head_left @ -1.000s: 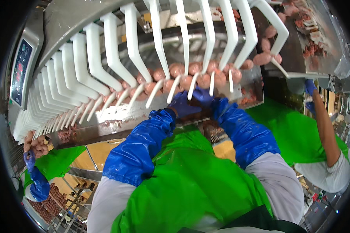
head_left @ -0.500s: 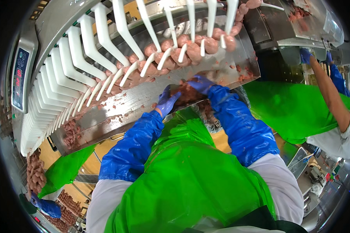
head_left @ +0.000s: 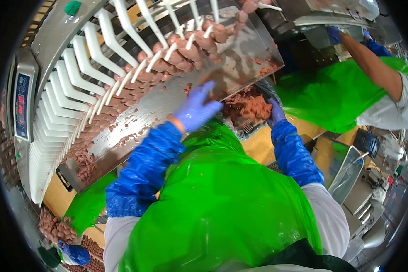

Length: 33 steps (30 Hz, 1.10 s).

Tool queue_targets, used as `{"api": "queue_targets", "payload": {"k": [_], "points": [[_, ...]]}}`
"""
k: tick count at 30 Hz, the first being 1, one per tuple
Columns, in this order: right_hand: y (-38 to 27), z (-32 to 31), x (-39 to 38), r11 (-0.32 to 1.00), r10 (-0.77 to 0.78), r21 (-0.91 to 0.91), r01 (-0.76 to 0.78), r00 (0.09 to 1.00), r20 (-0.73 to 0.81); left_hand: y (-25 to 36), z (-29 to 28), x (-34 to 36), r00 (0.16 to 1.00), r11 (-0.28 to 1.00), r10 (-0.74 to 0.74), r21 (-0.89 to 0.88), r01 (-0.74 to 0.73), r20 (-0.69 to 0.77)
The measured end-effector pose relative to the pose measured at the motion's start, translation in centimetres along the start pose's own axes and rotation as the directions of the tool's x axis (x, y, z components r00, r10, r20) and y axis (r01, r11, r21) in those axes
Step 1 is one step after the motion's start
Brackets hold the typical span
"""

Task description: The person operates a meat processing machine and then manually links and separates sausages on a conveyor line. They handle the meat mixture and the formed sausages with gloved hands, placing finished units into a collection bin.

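My left hand (head_left: 197, 109), in a purple glove, is open with its fingers spread over the near edge of the metal tray (head_left: 145, 109). Nothing is in it. To the right, my gloved right hand (head_left: 275, 112) is against a clump of ground meat (head_left: 257, 108) above a bin lined with clear plastic (head_left: 248, 132). The meat hides some of its fingers, and the hand appears closed on the clump. More red meat scraps lie in the bin under it. Linked sausages (head_left: 181, 56) hang in loops from white hooks (head_left: 109, 50) over the tray.
A control panel (head_left: 21, 106) with a red display stands at far left. Meat bits (head_left: 84, 167) gather in the tray's left corner. A co-worker in a green apron (head_left: 331, 95) stands close on the right; another person's blue sleeve (head_left: 78, 254) shows at lower left, near more sausages (head_left: 56, 226).
Both hands were together on ground meat at the tray's near edge. My right hand has moved right to the bin with meat; my left hand has let go and opened. The view has shifted.
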State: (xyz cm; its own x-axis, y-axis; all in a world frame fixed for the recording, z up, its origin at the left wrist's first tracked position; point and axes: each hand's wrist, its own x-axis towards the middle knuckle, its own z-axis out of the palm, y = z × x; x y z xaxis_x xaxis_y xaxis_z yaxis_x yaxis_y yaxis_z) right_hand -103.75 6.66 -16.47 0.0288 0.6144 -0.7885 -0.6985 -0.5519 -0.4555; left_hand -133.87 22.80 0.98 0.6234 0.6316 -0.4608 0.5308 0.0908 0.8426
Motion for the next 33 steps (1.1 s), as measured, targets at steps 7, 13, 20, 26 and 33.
{"api": "queue_targets", "payload": {"k": [7, 13, 20, 26, 33], "points": [[-1.4, -1.5, 2.4, 0.99, -0.103, 0.062, 0.126, 0.951, -0.291, -14.1, -10.9, -13.3, 0.869, 0.974, -0.202, 0.004, 0.228, -0.451], [-8.1, -1.7, 5.2, 0.815, -0.558, -0.266, 0.515, 0.822, -0.117, -19.6, -14.9, -27.6, 0.58, 0.951, -0.294, -0.175, 0.253, -0.76], [-14.4, 22.1, -4.8, 0.309, -0.912, -0.467, 0.829, 0.398, 0.102, -23.7, -20.5, -39.1, 0.259, 0.914, -0.361, -0.395, -0.094, -0.896], [-22.3, 28.7, -4.8, 0.191, -0.966, -0.306, 0.933, 0.122, -0.229, -25.0, -21.3, -46.3, 0.31, 0.859, -0.448, -0.5, -0.109, -0.838], [-25.8, 28.9, -9.2, 0.202, -0.979, -0.417, 0.886, 0.19, -0.07, -32.1, -20.8, -50.2, 0.343, 0.772, -0.568, -0.629, -0.095, -0.748]]}}
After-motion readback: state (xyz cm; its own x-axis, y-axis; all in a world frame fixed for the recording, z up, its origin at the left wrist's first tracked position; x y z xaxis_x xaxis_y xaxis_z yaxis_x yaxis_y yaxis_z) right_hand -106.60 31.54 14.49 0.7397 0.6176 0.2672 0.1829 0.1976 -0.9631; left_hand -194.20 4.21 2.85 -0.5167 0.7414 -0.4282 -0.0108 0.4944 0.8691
